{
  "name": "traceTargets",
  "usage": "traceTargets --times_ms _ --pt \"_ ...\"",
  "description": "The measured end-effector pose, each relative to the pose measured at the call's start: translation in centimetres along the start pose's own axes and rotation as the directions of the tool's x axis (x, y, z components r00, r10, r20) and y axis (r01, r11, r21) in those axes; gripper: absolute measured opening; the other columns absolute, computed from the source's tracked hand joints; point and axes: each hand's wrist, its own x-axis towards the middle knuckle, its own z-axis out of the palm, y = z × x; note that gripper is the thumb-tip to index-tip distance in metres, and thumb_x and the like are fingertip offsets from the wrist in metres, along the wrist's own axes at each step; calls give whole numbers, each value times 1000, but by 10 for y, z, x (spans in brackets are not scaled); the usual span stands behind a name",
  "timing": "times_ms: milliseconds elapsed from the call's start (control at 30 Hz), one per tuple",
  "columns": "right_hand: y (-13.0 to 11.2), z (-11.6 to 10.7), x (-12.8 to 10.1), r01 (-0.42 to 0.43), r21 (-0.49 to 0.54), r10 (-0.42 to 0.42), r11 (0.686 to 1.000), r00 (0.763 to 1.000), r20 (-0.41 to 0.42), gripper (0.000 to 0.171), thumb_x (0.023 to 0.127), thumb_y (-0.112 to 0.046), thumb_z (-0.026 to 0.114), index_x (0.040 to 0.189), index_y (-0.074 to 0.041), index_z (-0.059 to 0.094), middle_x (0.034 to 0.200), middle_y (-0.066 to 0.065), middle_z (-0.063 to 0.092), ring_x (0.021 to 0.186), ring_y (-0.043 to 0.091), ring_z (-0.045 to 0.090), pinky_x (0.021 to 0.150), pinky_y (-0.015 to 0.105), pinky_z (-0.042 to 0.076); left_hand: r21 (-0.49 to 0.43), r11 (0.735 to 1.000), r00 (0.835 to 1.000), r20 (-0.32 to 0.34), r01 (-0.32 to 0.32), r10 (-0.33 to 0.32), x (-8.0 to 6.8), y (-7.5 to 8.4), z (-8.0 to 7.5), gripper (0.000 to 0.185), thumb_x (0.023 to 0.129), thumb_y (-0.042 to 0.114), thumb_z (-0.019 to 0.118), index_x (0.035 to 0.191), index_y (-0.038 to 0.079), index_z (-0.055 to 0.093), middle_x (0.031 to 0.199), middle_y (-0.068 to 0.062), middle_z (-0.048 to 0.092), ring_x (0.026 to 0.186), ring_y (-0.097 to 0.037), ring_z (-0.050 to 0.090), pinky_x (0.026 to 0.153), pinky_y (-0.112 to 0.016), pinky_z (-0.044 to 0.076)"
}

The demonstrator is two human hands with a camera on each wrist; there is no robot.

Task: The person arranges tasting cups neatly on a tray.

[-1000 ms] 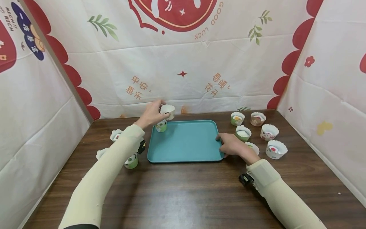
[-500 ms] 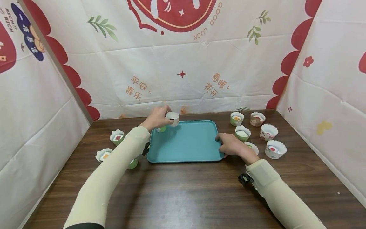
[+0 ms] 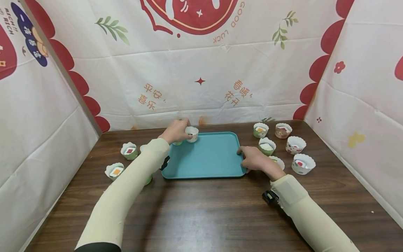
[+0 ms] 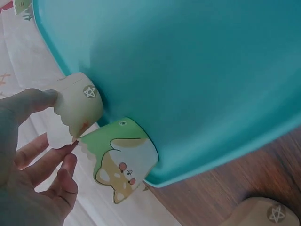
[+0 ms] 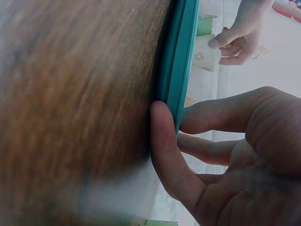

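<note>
At the back left corner of the teal tray, my left hand pinches a white paper cupcake cup by its wavy rim, thumb on one side and fingers on the other. The cup's base is at the tray surface; what is inside it is hard to make out. Right beside it on the tray is a green cupcake cup printed with a dog, mostly hidden by the hand in the head view. My right hand grips the tray's right edge between thumb and fingers.
Several filled cupcake cups stand on the wooden table right of the tray, among them a white cup. More stand at the left, such as a green cup, some behind my left forearm. A printed cloth hangs behind.
My left hand has carried the white cupcake cup slightly right and down to the tray, beside the green one. The right hand keeps its hold on the tray, which stays put.
</note>
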Motion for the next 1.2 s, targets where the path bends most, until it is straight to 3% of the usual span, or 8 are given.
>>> traceTargets --times_ms 333,533,733,1000,1200 --pt "-1 -1 1 -3 -18 3 1000 1000 -14 55 87 5 57 142 9 53 92 16 55 63 18 63 54 27 59 55 998 1000 26 0 -2 2 4 1 50 94 31 75 131 3 57 124 -15 68 110 -31 62 97 -45 54" --pt "-2 -1 2 -7 -47 6 999 1000 -16 54 88 4 57 142 8 53 93 16 56 64 17 62 54 26 58 16 1000 999 34 10 -10 -2 4 -2 68 89 40 80 140 3 53 137 -16 60 123 -35 56 106 -49 51" --pt "-1 -1 0 14 -74 -15 997 1000 -9 54 87 4 58 141 10 54 98 19 60 64 16 63 54 26 58 -55 998 998 -60 -16 13 -11 5 0 68 92 43 76 144 5 54 144 -17 57 130 -35 51 110 -51 47" --pt "1 1 0 65 -130 -70 989 997 -28 51 84 4 62 135 10 61 126 32 63 65 15 64 54 27 55 -160 984 981 -190 -76 45 -33 15 -7 62 95 42 73 142 6 56 143 -15 59 127 -34 55 108 -51 49" --pt "-1 0 1 85 -181 -93 980 995 -40 49 83 5 61 132 9 64 133 33 60 85 25 63 54 26 52 -212 973 964 -264 -89 31 -61 11 -16 61 96 43 70 143 8 56 145 -12 58 137 -34 50 114 -54 44"
